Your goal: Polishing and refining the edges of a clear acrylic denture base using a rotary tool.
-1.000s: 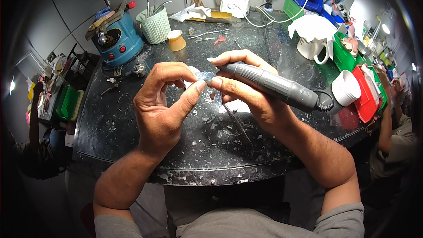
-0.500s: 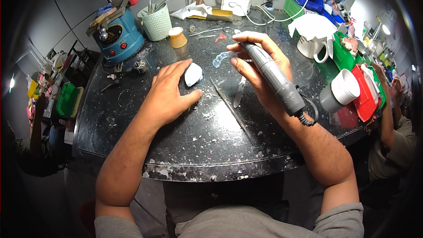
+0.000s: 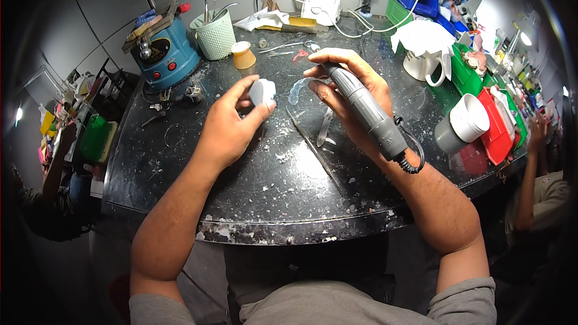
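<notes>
My left hand (image 3: 226, 129) is closed around a white plaster dental model (image 3: 261, 92), pinching it between thumb and fingers above the bench. In my right hand (image 3: 372, 87) lies a grey rotary handpiece (image 3: 368, 105) with a coiled black cord. The fingertips of that hand also pinch a clear, bluish dental tray (image 3: 297, 90), curved like an arch, which hangs toward the model without touching it. Whatever tip the handpiece carries is hidden by my fingers. A slim metal carving tool (image 3: 311, 144) lies on the bench between my hands, beside a pale flat blade (image 3: 325, 129).
The black bench (image 3: 259, 186) is speckled with white scraps. At its back stand a blue machine (image 3: 168, 54), a pale green basket (image 3: 215, 39) of tools and an orange-brown pot (image 3: 243, 57). To the right are a mug (image 3: 421, 67), white cup (image 3: 469, 115) and red bin (image 3: 498, 126).
My left hand has closed on the plaster model and lifted and tilted it from the bench. The right hand has shifted slightly left, with the clear tray turning more downward.
</notes>
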The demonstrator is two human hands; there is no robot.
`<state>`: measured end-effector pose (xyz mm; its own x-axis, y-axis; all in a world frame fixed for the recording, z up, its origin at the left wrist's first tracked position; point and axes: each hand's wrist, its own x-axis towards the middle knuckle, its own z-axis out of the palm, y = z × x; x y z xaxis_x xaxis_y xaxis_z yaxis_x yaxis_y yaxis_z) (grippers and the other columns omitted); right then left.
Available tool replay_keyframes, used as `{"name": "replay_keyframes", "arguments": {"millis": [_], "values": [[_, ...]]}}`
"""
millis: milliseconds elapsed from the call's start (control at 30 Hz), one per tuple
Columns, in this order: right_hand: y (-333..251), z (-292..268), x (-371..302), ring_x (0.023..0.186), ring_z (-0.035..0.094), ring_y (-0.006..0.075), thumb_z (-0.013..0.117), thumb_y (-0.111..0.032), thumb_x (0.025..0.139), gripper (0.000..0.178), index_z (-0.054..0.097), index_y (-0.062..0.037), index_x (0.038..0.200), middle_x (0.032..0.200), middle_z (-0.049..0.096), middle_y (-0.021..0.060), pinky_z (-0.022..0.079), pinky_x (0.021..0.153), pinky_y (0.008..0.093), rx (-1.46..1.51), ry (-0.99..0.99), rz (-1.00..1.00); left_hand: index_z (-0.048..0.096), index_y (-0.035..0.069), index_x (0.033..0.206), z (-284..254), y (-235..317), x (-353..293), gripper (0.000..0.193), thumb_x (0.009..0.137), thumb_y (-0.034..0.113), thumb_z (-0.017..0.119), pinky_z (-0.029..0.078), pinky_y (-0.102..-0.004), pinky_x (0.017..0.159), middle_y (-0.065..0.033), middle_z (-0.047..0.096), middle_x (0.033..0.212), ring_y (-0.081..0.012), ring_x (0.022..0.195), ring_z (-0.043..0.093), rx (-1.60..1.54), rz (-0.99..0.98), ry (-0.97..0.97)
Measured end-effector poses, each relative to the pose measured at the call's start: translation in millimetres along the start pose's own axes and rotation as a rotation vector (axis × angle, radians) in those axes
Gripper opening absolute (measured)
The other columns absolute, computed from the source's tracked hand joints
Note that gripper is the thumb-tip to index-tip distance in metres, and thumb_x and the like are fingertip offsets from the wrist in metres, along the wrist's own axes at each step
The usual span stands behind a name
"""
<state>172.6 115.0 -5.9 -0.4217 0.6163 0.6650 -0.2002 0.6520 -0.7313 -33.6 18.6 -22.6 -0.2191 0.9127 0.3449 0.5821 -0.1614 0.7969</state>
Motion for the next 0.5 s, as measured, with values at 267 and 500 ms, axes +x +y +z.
{"name": "replay_keyframes", "arguments": {"millis": [267, 500], "values": [[2, 7, -5, 0.096, 0.069, 0.0141, 0.070, 0.003, 0.085, 0.035, 0.065, -0.0086, 0.118, 0.103, 0.068, 0.0061, 0.055, 0.084, 0.0275, 0.016, -0.035, -0.076, 0.039, -0.014, 0.139, 12, 21, -10, 0.059, 0.101, 0.030, 0.031, 0.038, -0.0512, 0.114, -0.0336, 0.053, 0.134, -0.0432, 0.125, 0.055, -1.315, -0.541, -0.376], [-12, 7, -8, 0.102, 0.068, 0.0140, 0.071, 0.009, 0.084, 0.038, 0.066, -0.0067, 0.118, 0.107, 0.067, 0.0058, 0.054, 0.089, 0.0266, -0.095, -0.145, -0.022, 0.043, -0.009, 0.138, 17, 28, -17, 0.063, 0.102, 0.041, 0.027, 0.038, -0.0527, 0.113, -0.0255, 0.057, 0.133, -0.0395, 0.122, 0.057, -1.319, -0.417, -0.434]]}}
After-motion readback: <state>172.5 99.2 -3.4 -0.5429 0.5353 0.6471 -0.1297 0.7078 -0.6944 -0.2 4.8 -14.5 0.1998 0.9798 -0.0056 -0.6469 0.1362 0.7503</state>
